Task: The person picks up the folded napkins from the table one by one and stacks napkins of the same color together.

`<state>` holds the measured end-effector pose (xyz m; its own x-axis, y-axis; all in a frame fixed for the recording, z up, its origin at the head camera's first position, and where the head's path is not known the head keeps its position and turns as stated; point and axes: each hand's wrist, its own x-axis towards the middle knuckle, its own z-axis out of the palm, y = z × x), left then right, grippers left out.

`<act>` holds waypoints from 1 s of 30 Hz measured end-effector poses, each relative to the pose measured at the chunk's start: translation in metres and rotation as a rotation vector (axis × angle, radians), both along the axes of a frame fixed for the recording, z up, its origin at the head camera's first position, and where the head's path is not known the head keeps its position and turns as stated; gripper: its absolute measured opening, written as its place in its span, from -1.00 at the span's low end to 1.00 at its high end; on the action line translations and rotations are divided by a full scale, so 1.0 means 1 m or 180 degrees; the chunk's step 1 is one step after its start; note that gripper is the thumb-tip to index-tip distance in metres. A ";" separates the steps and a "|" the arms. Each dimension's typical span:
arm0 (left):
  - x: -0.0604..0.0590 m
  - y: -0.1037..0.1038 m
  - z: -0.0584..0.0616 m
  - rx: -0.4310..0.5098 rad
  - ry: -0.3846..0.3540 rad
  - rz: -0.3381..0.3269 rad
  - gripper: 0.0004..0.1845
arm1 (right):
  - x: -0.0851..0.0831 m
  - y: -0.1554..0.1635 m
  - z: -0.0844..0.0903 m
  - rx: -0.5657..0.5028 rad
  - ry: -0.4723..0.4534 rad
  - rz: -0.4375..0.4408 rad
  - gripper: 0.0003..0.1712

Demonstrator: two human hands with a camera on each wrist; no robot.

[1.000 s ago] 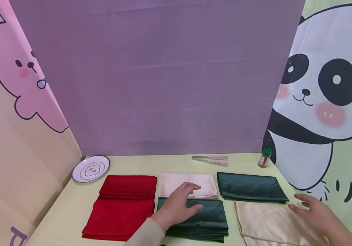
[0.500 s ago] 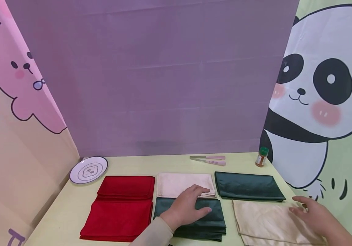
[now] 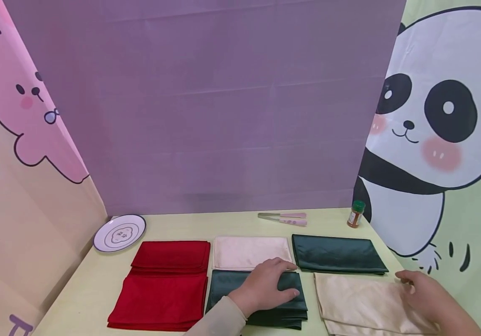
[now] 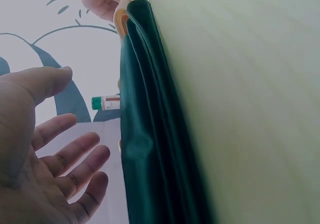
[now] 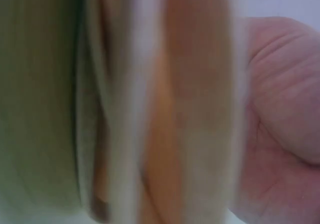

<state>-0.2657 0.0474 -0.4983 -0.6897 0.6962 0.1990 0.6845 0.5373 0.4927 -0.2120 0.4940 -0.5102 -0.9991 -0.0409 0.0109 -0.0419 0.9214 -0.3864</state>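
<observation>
The left hand lay spread on the near green cloth at the desk's near middle. The right hand rested, fingers relaxed, on the beige cloth at near right.

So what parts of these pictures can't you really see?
- Right wrist view: all blur; the right hand shows only as a smear beside tan cloth.
- Head view: the near edge of the tan cloth is cut off by the frame's bottom.
- Head view: the left hand hides part of the near green cloth.
- Head view: the spice jar label is too small to read.
</observation>
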 end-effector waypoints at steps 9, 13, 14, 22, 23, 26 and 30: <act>0.002 0.018 0.006 -0.0290 0.0125 0.0023 -0.45 | 0.002 -0.005 0.002 -0.0033 -0.0178 -0.0088 -0.55; 0.002 0.025 0.008 -0.0369 0.0139 0.0021 -0.46 | 0.002 -0.007 0.004 0.0042 -0.0179 -0.0051 -0.66; 0.002 0.026 0.008 -0.0389 0.0141 0.0023 -0.46 | 0.002 -0.007 0.004 0.0040 -0.0197 -0.0054 -0.69; -0.002 0.038 0.003 -0.0505 0.0118 0.0019 -0.45 | 0.003 -0.007 0.004 0.0037 -0.0084 -0.0032 -0.86; -0.002 0.040 0.002 -0.0513 0.0126 0.0019 -0.45 | 0.003 -0.006 0.004 0.0039 -0.0050 -0.0037 -0.87; -0.002 0.043 0.000 -0.0513 0.0164 0.0011 -0.46 | 0.004 -0.007 0.005 0.0027 0.0094 -0.0069 -0.88; -0.001 0.044 0.001 -0.0508 0.0167 0.0016 -0.47 | 0.007 -0.010 0.007 0.0001 0.0253 -0.0091 -0.87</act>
<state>-0.2664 0.0917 -0.4968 -0.6849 0.7184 0.1219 0.7041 0.6094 0.3644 -0.2051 0.4845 -0.5029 -0.9959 -0.0124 0.0901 -0.0461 0.9227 -0.3827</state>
